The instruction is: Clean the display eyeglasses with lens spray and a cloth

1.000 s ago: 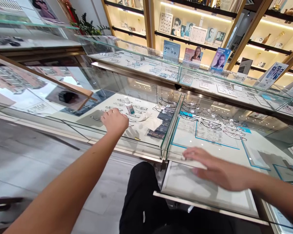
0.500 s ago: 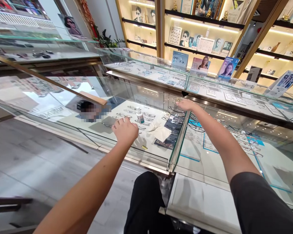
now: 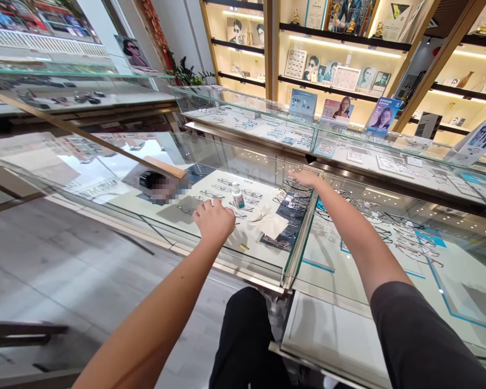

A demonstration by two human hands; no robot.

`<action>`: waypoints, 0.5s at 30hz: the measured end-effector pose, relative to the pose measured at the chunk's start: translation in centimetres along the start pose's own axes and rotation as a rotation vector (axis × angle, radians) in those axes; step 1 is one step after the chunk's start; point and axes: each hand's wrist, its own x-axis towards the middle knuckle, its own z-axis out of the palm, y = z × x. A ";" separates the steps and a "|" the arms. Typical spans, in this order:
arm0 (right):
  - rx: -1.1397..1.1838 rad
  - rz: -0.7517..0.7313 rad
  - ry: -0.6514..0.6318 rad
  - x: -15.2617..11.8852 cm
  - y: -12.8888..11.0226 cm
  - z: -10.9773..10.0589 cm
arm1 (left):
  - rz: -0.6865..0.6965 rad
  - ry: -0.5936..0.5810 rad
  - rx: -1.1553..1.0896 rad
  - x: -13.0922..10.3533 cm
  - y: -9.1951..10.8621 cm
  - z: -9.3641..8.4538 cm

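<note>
1 bottle (image 3: 237, 196) stands near curled left hand (image 3: 214, 220), by worktop (image 3: 267, 258) front edge; right hand (image 3: 306, 178) near far edge; grips unclear.

Bright daylight through the window (image 3: 44, 40) at my left, warm-lit shelves (image 3: 344, 37), reflections across the glass counter (image 3: 263, 258), soft shadow beside my left hand (image 3: 215, 220), edges stretched
</note>
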 end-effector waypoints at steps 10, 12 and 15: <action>0.123 -0.222 0.045 -21.6 0.2 1.7 | -0.060 -0.116 -0.006 0.3 0.3 -2.4; 0.122 -0.133 0.006 -26.1 1.3 2.4 | -0.075 -0.128 0.002 0.6 0.4 -2.6; 0.116 -0.016 0.041 -30.7 4.4 2.9 | -0.106 -0.146 0.014 1.7 -0.1 -2.2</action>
